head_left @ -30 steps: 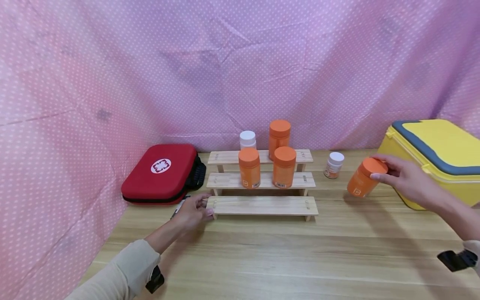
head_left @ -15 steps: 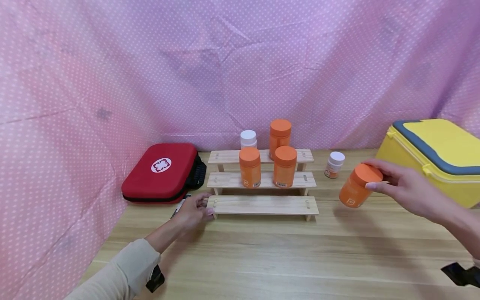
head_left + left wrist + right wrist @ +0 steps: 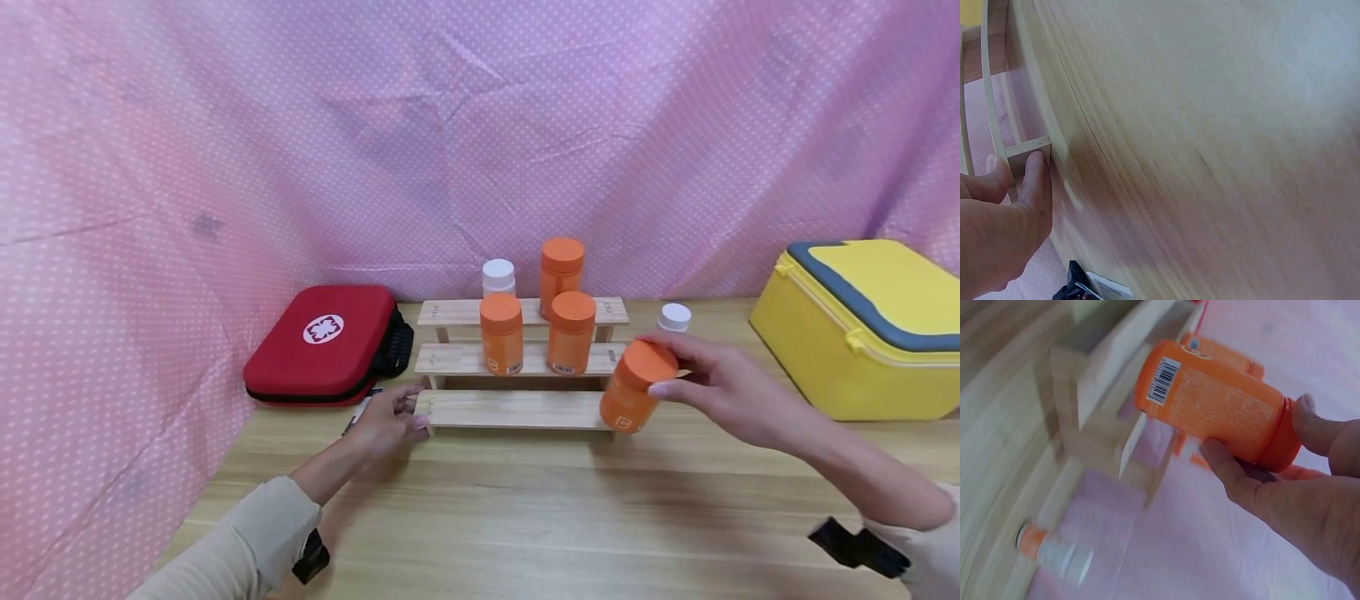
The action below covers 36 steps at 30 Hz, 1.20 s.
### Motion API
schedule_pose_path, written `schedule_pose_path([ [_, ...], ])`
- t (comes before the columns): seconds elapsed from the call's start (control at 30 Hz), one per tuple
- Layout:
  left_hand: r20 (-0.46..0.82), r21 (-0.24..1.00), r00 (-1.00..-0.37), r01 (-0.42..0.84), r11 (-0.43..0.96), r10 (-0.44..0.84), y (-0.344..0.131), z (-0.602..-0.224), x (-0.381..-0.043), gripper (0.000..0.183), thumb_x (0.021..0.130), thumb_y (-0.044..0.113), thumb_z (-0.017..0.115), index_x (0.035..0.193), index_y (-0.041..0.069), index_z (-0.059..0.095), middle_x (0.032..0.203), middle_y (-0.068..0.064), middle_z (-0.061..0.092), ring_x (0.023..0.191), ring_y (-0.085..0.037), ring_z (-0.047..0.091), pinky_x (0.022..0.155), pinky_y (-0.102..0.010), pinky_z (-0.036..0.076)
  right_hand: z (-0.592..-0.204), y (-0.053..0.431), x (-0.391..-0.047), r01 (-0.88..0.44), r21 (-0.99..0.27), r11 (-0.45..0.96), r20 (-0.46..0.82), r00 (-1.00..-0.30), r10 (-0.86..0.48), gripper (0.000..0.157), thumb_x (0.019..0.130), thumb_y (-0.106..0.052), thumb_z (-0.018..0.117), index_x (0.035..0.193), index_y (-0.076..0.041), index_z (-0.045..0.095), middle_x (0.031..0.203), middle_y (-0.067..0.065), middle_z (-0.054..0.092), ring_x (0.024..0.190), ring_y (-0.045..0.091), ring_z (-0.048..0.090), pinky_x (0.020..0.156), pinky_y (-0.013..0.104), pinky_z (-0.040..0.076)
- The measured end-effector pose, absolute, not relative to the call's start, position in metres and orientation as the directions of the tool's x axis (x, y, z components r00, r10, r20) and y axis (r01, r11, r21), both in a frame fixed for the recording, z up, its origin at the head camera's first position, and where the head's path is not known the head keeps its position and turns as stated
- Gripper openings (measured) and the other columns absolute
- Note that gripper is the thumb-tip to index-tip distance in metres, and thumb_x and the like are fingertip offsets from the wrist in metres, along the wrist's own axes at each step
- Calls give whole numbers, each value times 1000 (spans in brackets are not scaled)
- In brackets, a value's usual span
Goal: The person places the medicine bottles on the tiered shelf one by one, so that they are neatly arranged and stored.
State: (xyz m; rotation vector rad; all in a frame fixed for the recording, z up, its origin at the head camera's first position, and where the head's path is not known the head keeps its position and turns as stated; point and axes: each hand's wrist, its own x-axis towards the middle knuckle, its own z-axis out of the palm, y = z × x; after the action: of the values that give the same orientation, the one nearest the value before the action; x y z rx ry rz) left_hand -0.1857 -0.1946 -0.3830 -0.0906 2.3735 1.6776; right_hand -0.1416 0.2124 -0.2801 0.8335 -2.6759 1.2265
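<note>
My right hand (image 3: 731, 387) grips an orange bottle (image 3: 636, 390) round its lid end, tilted, by the right end of the lowest step of a wooden three-step display rack (image 3: 517, 408). The right wrist view shows a barcode on this bottle (image 3: 1210, 403). At the rack's left end my left hand (image 3: 386, 425) pinches the front step; in the left wrist view its thumb and fingers (image 3: 1034, 169) lie about a short leg. Two orange bottles stand on the middle step, one of them (image 3: 501, 337) on the left. The top step bears an orange bottle (image 3: 561, 275) and a white-capped bottle (image 3: 498, 275), partly hidden.
A small white-capped bottle (image 3: 674, 317) stands on the table right of the rack, partly behind my right hand. A red first-aid case (image 3: 322, 346) lies at left. At right sits a yellow box (image 3: 847, 358) with a grey-trimmed lid. A pink dotted curtain (image 3: 480, 150) hangs behind.
My right hand has carried the orange bottle leftward from beside the yellow box to the rack's right end. My left hand has stayed on the rack.
</note>
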Motion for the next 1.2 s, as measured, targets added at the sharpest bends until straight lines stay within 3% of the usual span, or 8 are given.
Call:
schedule_pose_path([
  [0.27, -214, 904, -973, -165, 394, 83, -194, -384, -188, 53, 85, -14, 61, 135, -2, 48, 110, -20, 62, 94, -22, 61, 81, -35, 58, -290, 162, -151, -529, -732, 430, 281, -809, -516, 49, 86, -10, 71, 132, -2, 53, 114, 9, 63, 97, 19, 59, 80, 28, 57],
  [0.57, -220, 895, -972, -169, 413, 78, -195, -383, -188, 52, 85, -13, 61, 134, -1, 50, 110, -19, 63, 94, -22, 61, 81, -34, 58, -299, 117, -166, -447, -784, 430, 181, -828, -531, 55, 87, -11, 71, 138, -6, 50, 118, 6, 62, 99, 19, 59, 87, 34, 55],
  [0.87, -228, 891, -971, -178, 418, 73, -193, -383, -186, 53, 86, -11, 62, 137, -1, 48, 113, -19, 62, 97, -23, 61, 82, -33, 57, -305, 93, -175, -456, -783, 424, 200, -829, -522, 53, 87, -15, 71, 136, -5, 52, 120, 8, 62, 103, 21, 59, 91, 39, 54],
  [1.2, -234, 908, -970, -195, 371, 64, -191, -388, -184, 55, 87, -12, 60, 138, -2, 45, 113, -21, 60, 98, -23, 61, 83, -35, 57, -311, 86, -175, -452, -753, 478, 194, -846, -496, 57, 84, -18, 74, 136, -6, 53, 119, 8, 63, 102, 20, 60, 88, 36, 55],
])
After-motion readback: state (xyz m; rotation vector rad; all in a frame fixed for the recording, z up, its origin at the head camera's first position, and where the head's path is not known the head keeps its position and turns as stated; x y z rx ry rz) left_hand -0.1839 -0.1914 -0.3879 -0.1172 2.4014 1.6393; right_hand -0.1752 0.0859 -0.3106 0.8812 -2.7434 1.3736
